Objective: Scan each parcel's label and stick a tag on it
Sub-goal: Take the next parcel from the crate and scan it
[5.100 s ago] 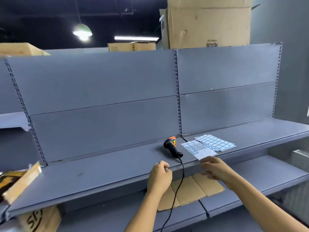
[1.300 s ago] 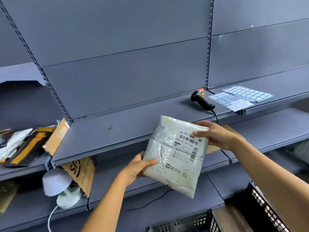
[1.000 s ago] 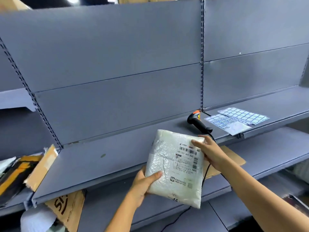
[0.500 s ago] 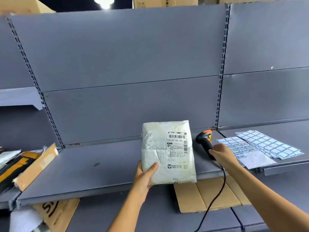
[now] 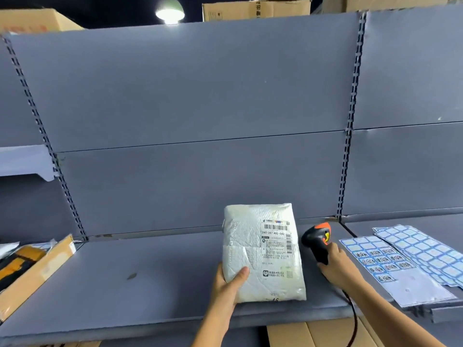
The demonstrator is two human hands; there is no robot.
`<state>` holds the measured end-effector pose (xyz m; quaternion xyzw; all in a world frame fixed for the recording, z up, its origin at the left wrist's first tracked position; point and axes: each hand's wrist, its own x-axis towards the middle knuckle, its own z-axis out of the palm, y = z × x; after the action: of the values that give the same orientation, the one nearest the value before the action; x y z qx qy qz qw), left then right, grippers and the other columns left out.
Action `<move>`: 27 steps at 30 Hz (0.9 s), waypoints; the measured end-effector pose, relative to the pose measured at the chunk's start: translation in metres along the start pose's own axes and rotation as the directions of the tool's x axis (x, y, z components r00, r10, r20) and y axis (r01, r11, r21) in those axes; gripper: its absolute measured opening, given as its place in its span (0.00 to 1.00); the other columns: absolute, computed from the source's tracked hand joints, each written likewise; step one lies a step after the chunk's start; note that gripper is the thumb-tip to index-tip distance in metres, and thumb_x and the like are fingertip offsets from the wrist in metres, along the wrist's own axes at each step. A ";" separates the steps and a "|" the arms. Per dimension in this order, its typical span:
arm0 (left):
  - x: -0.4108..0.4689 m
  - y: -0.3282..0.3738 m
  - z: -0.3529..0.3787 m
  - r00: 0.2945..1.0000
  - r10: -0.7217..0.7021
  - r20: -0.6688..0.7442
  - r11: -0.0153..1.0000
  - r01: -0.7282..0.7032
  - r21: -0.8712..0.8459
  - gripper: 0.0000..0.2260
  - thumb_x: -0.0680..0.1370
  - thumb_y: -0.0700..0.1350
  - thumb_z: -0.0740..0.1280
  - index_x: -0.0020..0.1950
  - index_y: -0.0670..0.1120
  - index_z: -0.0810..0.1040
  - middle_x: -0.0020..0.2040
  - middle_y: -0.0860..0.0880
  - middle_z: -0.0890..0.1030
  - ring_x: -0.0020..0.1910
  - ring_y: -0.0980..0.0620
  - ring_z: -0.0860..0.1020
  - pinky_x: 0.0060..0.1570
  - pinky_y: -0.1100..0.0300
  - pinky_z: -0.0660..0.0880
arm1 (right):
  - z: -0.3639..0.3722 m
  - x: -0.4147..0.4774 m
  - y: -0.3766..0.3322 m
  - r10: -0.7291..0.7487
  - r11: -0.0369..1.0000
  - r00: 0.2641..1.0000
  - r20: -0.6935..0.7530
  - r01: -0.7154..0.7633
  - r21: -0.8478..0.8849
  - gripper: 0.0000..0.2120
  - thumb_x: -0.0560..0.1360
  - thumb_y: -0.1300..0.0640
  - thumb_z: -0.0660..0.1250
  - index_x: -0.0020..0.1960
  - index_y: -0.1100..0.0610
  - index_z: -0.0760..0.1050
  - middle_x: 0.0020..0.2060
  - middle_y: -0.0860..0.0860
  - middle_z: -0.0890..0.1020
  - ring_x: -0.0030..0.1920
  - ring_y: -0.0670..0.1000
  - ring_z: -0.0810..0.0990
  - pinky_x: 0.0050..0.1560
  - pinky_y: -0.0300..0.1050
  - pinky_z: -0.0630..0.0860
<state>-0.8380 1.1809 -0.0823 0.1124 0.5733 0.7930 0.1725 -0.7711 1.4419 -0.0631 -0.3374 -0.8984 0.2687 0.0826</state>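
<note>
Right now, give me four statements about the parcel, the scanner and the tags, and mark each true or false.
1. The left hand holds the white bubble-mailer parcel by its lower left corner. True.
2. The parcel's shipping label faces away from the camera. False: the label, barcode included, faces the camera.
3. The right hand is on the handle of the barcode scanner. True.
4. The tag sheets lie left of the parcel. False: they lie on the shelf to the right of the scanner.
</note>
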 end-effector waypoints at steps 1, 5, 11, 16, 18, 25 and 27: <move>0.002 -0.003 0.002 1.000 0.005 0.013 1.000 -0.005 -0.013 0.27 0.65 0.46 0.77 0.61 0.44 0.73 0.55 0.43 0.83 0.55 0.43 0.81 0.58 0.42 0.75 | -0.004 0.002 -0.001 0.034 0.996 0.999 0.027 -0.036 0.079 0.15 0.74 0.59 0.66 0.54 0.62 0.62 0.53 0.63 0.75 0.49 0.62 0.76 0.40 0.48 0.71; 0.010 -0.006 0.002 0.999 0.025 0.028 0.999 -0.023 -0.038 0.26 0.65 0.43 0.74 0.61 0.44 0.73 0.55 0.43 0.83 0.55 0.43 0.81 0.55 0.47 0.77 | -0.018 -0.008 -0.010 0.163 0.846 0.981 0.109 -0.195 0.496 0.16 0.61 0.55 0.67 0.42 0.61 0.64 0.30 0.54 0.70 0.29 0.52 0.68 0.28 0.40 0.63; 0.018 -0.004 0.007 0.998 0.050 0.029 0.998 -0.050 -0.031 0.27 0.63 0.45 0.76 0.60 0.44 0.74 0.53 0.44 0.83 0.53 0.44 0.82 0.51 0.49 0.78 | -0.024 -0.035 -0.027 0.070 0.493 0.983 0.172 -0.184 0.850 0.07 0.75 0.63 0.64 0.48 0.61 0.66 0.34 0.58 0.71 0.30 0.51 0.68 0.31 0.44 0.64; 0.024 -0.006 0.007 0.999 0.046 -0.017 0.999 -0.046 -0.015 0.35 0.55 0.52 0.79 0.59 0.44 0.75 0.52 0.43 0.83 0.53 0.42 0.81 0.54 0.45 0.77 | -0.035 -0.069 -0.051 -0.063 0.378 0.985 0.164 -0.129 0.917 0.06 0.76 0.63 0.64 0.51 0.59 0.68 0.32 0.56 0.70 0.26 0.49 0.70 0.28 0.41 0.65; 0.024 -0.005 0.006 0.999 0.035 -0.018 0.999 -0.035 -0.003 0.34 0.55 0.53 0.79 0.58 0.45 0.75 0.53 0.44 0.83 0.54 0.42 0.81 0.56 0.42 0.76 | -0.035 -0.085 -0.061 -0.135 0.365 0.977 0.162 -0.103 0.925 0.07 0.76 0.63 0.63 0.54 0.60 0.69 0.32 0.56 0.71 0.28 0.50 0.71 0.28 0.41 0.66; 0.016 0.006 0.007 0.999 0.040 -0.024 0.999 -0.040 -0.033 0.31 0.60 0.53 0.78 0.60 0.45 0.74 0.55 0.44 0.82 0.56 0.44 0.80 0.58 0.40 0.75 | -0.034 -0.124 -0.084 -0.242 0.391 0.963 0.118 -0.015 0.920 0.10 0.75 0.64 0.64 0.57 0.62 0.72 0.37 0.56 0.73 0.30 0.50 0.71 0.29 0.44 0.65; 0.015 0.008 0.004 0.998 0.043 -0.036 0.998 -0.044 -0.035 0.28 0.62 0.51 0.77 0.59 0.44 0.74 0.55 0.44 0.82 0.56 0.43 0.80 0.58 0.39 0.74 | -0.035 -0.130 -0.086 -0.229 0.372 0.967 0.113 -0.021 0.928 0.10 0.76 0.63 0.64 0.57 0.62 0.71 0.35 0.56 0.74 0.31 0.52 0.70 0.30 0.46 0.65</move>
<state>-0.8516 1.1884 -0.0738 0.1076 0.5595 0.8085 0.1472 -0.7095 1.3180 0.0169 -0.1439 -0.6182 0.7533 0.1721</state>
